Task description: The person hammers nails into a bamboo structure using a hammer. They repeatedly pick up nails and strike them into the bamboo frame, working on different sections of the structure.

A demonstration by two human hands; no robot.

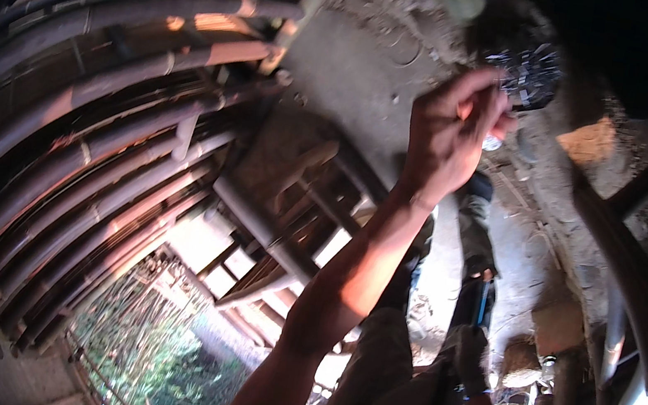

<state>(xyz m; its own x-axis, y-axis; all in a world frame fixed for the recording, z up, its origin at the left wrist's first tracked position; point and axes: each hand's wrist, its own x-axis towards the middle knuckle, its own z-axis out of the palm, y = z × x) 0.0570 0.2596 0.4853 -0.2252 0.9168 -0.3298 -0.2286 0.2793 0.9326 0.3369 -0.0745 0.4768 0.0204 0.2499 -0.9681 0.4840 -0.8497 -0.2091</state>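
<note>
Long, dark, round bamboo poles (pixel 133 78) are racked in rows to the left of the left hand (pixel 454 126), and a dusty grey earthen floor (pixel 361 66) is seen beyond it. By its curled fingers the near edge of a crinkled, shiny black bundle (pixel 533 73) is apparently pinched, just right of the fingertips. Well below, the right hand (pixel 471 360) is held before dark cloth trousers (pixel 373 369); whether anything is gripped there cannot be told.
</note>
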